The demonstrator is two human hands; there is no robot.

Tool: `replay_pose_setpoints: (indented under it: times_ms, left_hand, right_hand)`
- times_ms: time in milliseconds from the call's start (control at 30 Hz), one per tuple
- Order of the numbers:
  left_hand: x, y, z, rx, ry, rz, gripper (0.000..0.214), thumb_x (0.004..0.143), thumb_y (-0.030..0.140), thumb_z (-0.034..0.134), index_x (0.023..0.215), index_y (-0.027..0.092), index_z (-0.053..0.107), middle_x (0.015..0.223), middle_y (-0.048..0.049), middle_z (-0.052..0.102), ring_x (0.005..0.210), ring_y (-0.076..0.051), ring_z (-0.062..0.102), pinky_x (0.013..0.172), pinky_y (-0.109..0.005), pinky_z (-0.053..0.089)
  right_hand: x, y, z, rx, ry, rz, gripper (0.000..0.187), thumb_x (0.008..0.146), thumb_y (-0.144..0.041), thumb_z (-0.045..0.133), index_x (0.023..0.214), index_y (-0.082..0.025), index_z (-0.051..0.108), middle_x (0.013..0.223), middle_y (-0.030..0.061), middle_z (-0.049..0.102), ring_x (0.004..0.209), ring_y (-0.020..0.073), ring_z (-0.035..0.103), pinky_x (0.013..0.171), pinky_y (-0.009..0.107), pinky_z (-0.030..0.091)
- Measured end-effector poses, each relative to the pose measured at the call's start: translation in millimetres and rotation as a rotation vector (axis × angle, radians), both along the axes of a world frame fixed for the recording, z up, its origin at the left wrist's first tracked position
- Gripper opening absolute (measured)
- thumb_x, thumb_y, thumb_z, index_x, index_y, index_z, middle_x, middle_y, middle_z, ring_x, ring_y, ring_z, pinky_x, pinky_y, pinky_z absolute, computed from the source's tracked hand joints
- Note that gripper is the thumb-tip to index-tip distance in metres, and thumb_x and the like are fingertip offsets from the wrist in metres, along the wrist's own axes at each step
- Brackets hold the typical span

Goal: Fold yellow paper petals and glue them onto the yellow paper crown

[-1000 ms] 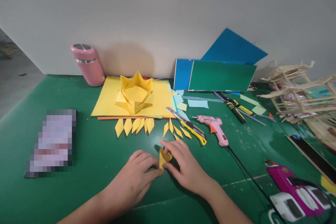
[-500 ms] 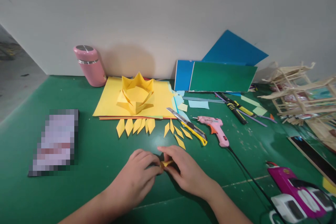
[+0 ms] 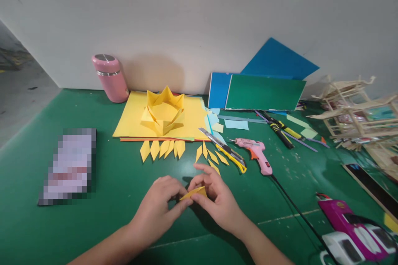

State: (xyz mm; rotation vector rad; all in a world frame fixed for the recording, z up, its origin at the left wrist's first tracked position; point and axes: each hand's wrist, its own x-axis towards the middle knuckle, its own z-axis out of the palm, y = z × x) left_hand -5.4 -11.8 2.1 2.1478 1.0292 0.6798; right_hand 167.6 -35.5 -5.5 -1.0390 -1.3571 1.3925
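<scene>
Between my two hands is a small folded piece of yellow paper (image 3: 195, 192). My left hand (image 3: 163, 205) pinches its left end with thumb and fingers. My right hand (image 3: 216, 196) grips the right part between thumb and fingers, with the index finger raised. Just beyond my hands lie several yellow diamond-shaped paper pieces (image 3: 154, 149) in two groups. Behind them a folded yellow paper ring with pointed tips (image 3: 164, 127) stands on a stack of coloured paper (image 3: 127, 122). A yellow-and-black utility knife (image 3: 231, 156), blade out, lies right of the pieces.
A pink glue gun (image 3: 256, 153) lies to the right, its black cord running toward a magenta-and-white power strip (image 3: 351, 225). Pliers (image 3: 280, 132), paper scraps and a wooden stick model (image 3: 357, 112) are farther right. A pink flask (image 3: 111, 80) and a blurred-out flat object (image 3: 70, 165) stand and lie left.
My hands have turned the yellow paper so more of its face shows. My right index finger has lifted, and the whole view has shifted slightly.
</scene>
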Motion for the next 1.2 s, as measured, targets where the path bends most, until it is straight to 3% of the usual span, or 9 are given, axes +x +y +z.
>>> replay_pose_setpoints:
  times_ms: [267, 400, 533, 900, 1200]
  left_hand:
    - [0.2, -0.1, 2.9, -0.143, -0.039, 0.089, 0.032, 0.085, 0.034, 0.051, 0.058, 0.018, 0.053, 0.054, 0.0044, 0.044, 0.052, -0.012, 0.043, 0.051, -0.022, 0.033]
    - [0.6, -1.2, 5.5, -0.174, -0.071, 0.043, 0.034, 0.086, 0.033, 0.049, 0.056, 0.018, 0.051, 0.054, 0.0052, 0.039, 0.051, -0.011, 0.039, 0.048, -0.021, 0.030]
    - [1.5, -2.3, 5.3, -0.151, -0.045, 0.021, 0.031, 0.086, 0.029, 0.047, 0.058, 0.018, 0.052, 0.055, 0.0051, 0.039, 0.052, -0.011, 0.040, 0.049, -0.021, 0.030]
    - [2.5, -4.8, 0.9, -0.043, 0.030, 0.035, 0.028, 0.084, 0.025, 0.048, 0.056, 0.019, 0.045, 0.052, 0.0050, 0.041, 0.049, -0.011, 0.042, 0.048, -0.021, 0.031]
    - [3.6, -5.1, 1.5, -0.079, 0.042, 0.042, 0.026, 0.084, 0.025, 0.049, 0.059, 0.019, 0.050, 0.056, 0.0027, 0.049, 0.053, -0.012, 0.046, 0.051, -0.022, 0.035]
  right_hand:
    - [1.1, -0.8, 3.8, -0.028, -0.038, 0.028, 0.038, 0.082, -0.033, 0.061, 0.117, -0.022, 0.049, 0.082, -0.0001, 0.055, 0.068, 0.0109, 0.053, 0.064, 0.024, 0.044]
    - [-0.9, 1.2, 7.6, -0.129, -0.104, 0.014, 0.021, 0.076, -0.036, 0.066, 0.087, -0.017, 0.063, 0.069, -0.0007, 0.057, 0.060, 0.0106, 0.051, 0.056, 0.022, 0.042]
    - [-2.9, 3.0, 10.0, -0.227, -0.102, -0.040, 0.023, 0.071, -0.037, 0.068, 0.067, -0.016, 0.062, 0.054, -0.0029, 0.054, 0.051, 0.0093, 0.047, 0.051, 0.021, 0.040]
    - [-2.8, 2.6, 10.2, -0.217, -0.099, -0.044, 0.032, 0.072, -0.044, 0.066, 0.060, -0.017, 0.056, 0.054, -0.0017, 0.056, 0.050, 0.0095, 0.049, 0.051, 0.022, 0.042]
    - [-3.0, 3.8, 9.5, -0.162, -0.144, -0.041, 0.028, 0.074, -0.039, 0.064, 0.059, -0.018, 0.053, 0.052, -0.0029, 0.054, 0.049, 0.0092, 0.047, 0.050, 0.021, 0.040]
